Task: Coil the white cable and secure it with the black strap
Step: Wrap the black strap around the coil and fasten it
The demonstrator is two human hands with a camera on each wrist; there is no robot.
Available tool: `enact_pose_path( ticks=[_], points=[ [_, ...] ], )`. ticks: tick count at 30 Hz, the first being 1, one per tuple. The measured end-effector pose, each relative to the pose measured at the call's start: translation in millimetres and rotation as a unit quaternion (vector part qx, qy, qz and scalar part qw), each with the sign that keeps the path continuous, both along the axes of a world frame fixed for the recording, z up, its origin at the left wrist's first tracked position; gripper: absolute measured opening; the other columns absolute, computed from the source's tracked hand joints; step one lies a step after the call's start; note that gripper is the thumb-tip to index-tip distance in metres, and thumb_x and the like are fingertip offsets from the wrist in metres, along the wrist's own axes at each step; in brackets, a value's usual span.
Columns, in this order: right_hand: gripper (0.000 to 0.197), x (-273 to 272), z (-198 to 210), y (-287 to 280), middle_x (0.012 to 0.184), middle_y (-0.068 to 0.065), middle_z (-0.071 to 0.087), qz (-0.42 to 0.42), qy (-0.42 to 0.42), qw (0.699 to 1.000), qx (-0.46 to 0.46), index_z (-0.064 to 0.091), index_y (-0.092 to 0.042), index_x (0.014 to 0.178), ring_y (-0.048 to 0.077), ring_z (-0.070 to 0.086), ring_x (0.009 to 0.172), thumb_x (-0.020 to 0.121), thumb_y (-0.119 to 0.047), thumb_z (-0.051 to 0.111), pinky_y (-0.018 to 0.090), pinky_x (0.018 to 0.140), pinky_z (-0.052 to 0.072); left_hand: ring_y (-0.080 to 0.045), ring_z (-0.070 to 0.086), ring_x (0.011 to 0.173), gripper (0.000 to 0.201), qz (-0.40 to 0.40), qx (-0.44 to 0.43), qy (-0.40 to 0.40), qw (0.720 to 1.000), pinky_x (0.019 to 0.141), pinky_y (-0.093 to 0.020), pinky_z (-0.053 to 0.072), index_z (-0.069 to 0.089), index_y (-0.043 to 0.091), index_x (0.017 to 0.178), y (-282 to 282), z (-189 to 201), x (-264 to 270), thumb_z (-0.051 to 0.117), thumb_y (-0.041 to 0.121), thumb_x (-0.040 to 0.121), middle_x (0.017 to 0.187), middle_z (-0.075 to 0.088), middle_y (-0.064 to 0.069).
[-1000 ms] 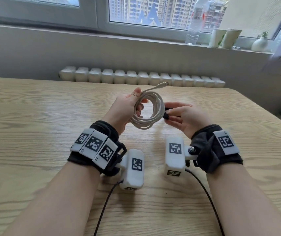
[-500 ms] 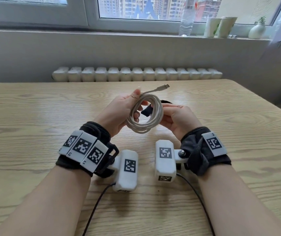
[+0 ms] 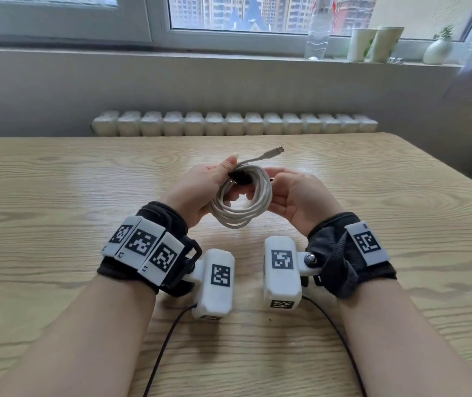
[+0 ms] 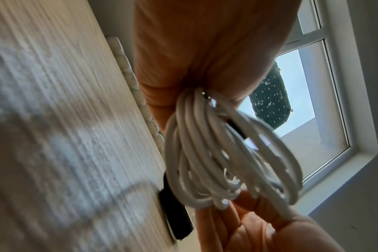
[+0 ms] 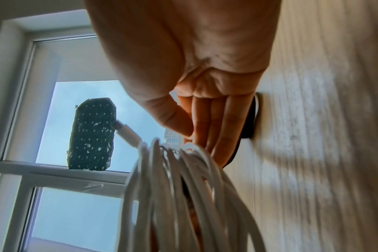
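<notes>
The white cable (image 3: 242, 200) is wound into a coil and held upright above the wooden table (image 3: 57, 196). My left hand (image 3: 229, 173) grips the coil's upper left, its thumb on top. The black strap (image 3: 239, 179) crosses the strands just under that thumb. One connector (image 3: 275, 151) sticks out up and to the right. My right hand (image 3: 272, 181) holds the coil's right side. In the right wrist view its thumb meets its fingers (image 5: 216, 127) above the coil (image 5: 173, 187), and the strap (image 5: 250, 119) runs behind them. The left wrist view shows the coil (image 4: 205, 153) and the strap (image 4: 175, 213).
Beyond the table's far edge stands a white radiator (image 3: 234, 123). On the windowsill there are a plastic bottle (image 3: 318, 32), two cups (image 3: 375, 43) and a small vase (image 3: 438, 48). Black camera leads (image 3: 166, 348) trail from both wrists over the near table.
The strap has gone from the coil's right side, through its middle, to the upper left under my left thumb. My right hand has slid up along the coil's right side.
</notes>
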State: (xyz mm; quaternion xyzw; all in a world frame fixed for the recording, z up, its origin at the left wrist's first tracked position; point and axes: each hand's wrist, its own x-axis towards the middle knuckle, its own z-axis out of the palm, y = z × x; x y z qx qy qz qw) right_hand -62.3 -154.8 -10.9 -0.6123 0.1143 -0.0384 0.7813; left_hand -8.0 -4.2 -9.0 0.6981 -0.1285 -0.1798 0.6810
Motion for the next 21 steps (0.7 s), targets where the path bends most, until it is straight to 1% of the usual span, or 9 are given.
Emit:
enact_pose_path(
  ticks=[4, 6, 9, 10, 12, 14, 17, 19, 21],
  points=[
    [0.009, -2.1, 5.2, -2.4, 0.084, 0.004, 0.066, -0.076, -0.059, 0.99, -0.106, 0.06, -0.012, 0.095, 0.017, 0.066, 0.081, 0.087, -0.015, 0.062, 0.029, 0.074, 0.058, -0.004, 0.052, 0.04, 0.042, 0.026, -0.004, 0.011, 1.0, 0.039, -0.015, 0.042, 0.065, -0.003, 0.094, 1.0, -0.4, -0.2, 0.047, 0.036, 0.096, 0.069, 0.067, -0.007],
    [0.009, -5.6, 12.1, -1.9, 0.085, -0.002, 0.065, -0.11, -0.14, 0.976, -0.129, 0.062, -0.019, 0.084, 0.014, 0.062, 0.088, 0.079, -0.014, 0.068, 0.034, 0.086, 0.053, -0.004, 0.051, 0.04, 0.044, 0.033, 0.008, 0.004, 0.999, 0.04, -0.015, 0.042, 0.064, -0.005, 0.099, 0.9, -0.3, 0.0, 0.047, 0.036, 0.096, 0.072, 0.067, -0.008],
    [0.015, -8.6, 19.3, 2.4, 0.091, -0.011, 0.068, -0.081, -0.211, 0.957, -0.181, 0.068, -0.028, 0.075, 0.009, 0.061, 0.102, 0.069, -0.015, 0.073, 0.036, 0.097, 0.044, -0.005, 0.05, 0.041, 0.044, 0.03, 0.02, -0.005, 0.999, 0.041, -0.015, 0.042, 0.064, -0.004, 0.1, -0.1, -0.4, -0.5, 0.047, 0.036, 0.097, 0.073, 0.067, -0.009],
    [0.017, -8.4, 19.6, 4.1, 0.096, -0.013, 0.067, -0.061, -0.212, 0.951, -0.215, 0.07, -0.028, 0.075, 0.002, 0.059, 0.105, 0.069, -0.014, 0.076, 0.029, 0.095, 0.043, -0.006, 0.05, 0.042, 0.042, 0.027, 0.022, -0.008, 0.999, 0.041, -0.016, 0.042, 0.065, -0.003, 0.097, -0.5, -0.8, -0.6, 0.047, 0.035, 0.097, 0.072, 0.067, -0.008],
    [0.017, -5.5, 16.6, 6.2, 0.102, -0.013, 0.062, -0.028, -0.199, 0.933, -0.299, 0.072, -0.022, 0.081, -0.015, 0.054, 0.094, 0.069, -0.01, 0.079, 0.004, 0.079, 0.039, -0.006, 0.05, 0.043, 0.039, 0.017, 0.021, -0.015, 1.0, 0.041, -0.016, 0.042, 0.066, 0.001, 0.088, -1.5, -1.3, -1.8, 0.047, 0.034, 0.097, 0.067, 0.067, -0.007],
    [0.021, -1.8, 12.9, 7.5, 0.101, -0.014, 0.061, -0.01, -0.182, 0.914, -0.362, 0.074, -0.019, 0.084, -0.021, 0.051, 0.09, 0.065, -0.013, 0.082, -0.003, 0.069, 0.034, -0.007, 0.049, 0.043, 0.039, 0.009, 0.027, -0.024, 0.999, 0.041, -0.016, 0.042, 0.066, 0.002, 0.085, -2.6, -1.4, -2.4, 0.048, 0.034, 0.097, 0.058, 0.064, -0.003],
    [0.022, 1.5, 10.0, 6.0, 0.106, -0.008, 0.063, -0.011, -0.163, 0.904, -0.394, 0.075, -0.023, 0.08, -0.011, 0.05, 0.104, 0.061, -0.018, 0.085, 0.004, 0.078, 0.033, -0.008, 0.049, 0.044, 0.042, 0.0, 0.039, -0.033, 0.999, 0.042, -0.017, 0.042, 0.066, -0.002, 0.092, -3.4, -0.8, -3.0, 0.048, 0.036, 0.097, 0.057, 0.059, -0.004],
    [0.02, 1.8, 10.2, 3.9, 0.112, -0.006, 0.059, -0.04, -0.171, 0.896, -0.409, 0.074, -0.029, 0.075, 0.0, 0.05, 0.112, 0.061, -0.019, 0.085, 0.018, 0.093, 0.039, -0.009, 0.049, 0.048, 0.042, -0.021, 0.04, -0.032, 0.998, 0.043, -0.016, 0.043, 0.067, -0.002, 0.099, -4.2, 0.1, -4.5, 0.047, 0.035, 0.097, 0.069, 0.065, -0.009],
    [0.019, -0.4, 12.7, 4.1, 0.111, -0.007, 0.056, -0.071, -0.196, 0.885, -0.416, 0.074, -0.036, 0.07, 0.011, 0.053, 0.113, 0.059, -0.026, 0.086, 0.033, 0.097, 0.045, -0.009, 0.048, 0.049, 0.037, -0.036, 0.037, -0.03, 0.998, 0.043, -0.015, 0.042, 0.067, 0.003, 0.095, -4.4, 1.8, -6.8, 0.046, 0.034, 0.098, 0.076, 0.068, -0.01]
  ],
)
